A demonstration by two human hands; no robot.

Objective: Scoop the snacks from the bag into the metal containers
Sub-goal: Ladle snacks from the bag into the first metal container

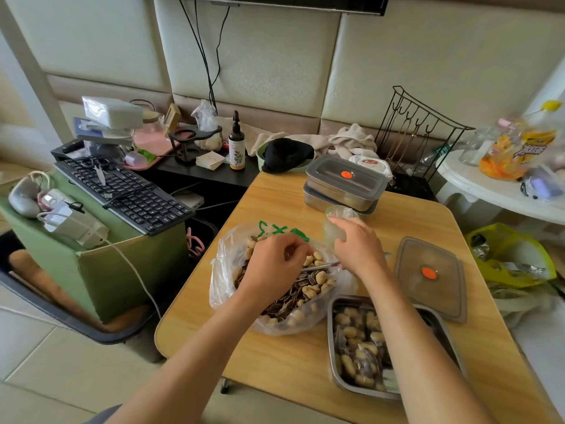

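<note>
- Now, the left hand (273, 266) is down inside the mouth of the clear plastic bag (221, 270), forearm reaching in from the near side, wrist bent, palm facing down.
- Its fingers are curled tight over the snacks (308, 289), striped seeds mixed with pale nuts. Whether they pinch any, I cannot tell.
- The bag sits open on the wooden worktop (275, 362), and the snacks fill its middle.
- The right hand (359, 247) hovers at the bag's far right edge, with its forearm crossing over the open metal container (330, 338).
- Its fingers are bent and rest against a clear cup (334, 214) just beyond the bag. A real grip? Cannot tell.
- A thin metal utensil (321, 266) pokes from under that hand into the bag.
- The open container, just right of the bag, already holds snacks.
- A lid (440, 295) with an orange dot lies flat, farther right of the bag.
- Two closed metal containers (339, 191) are stacked beyond the bag.
</note>
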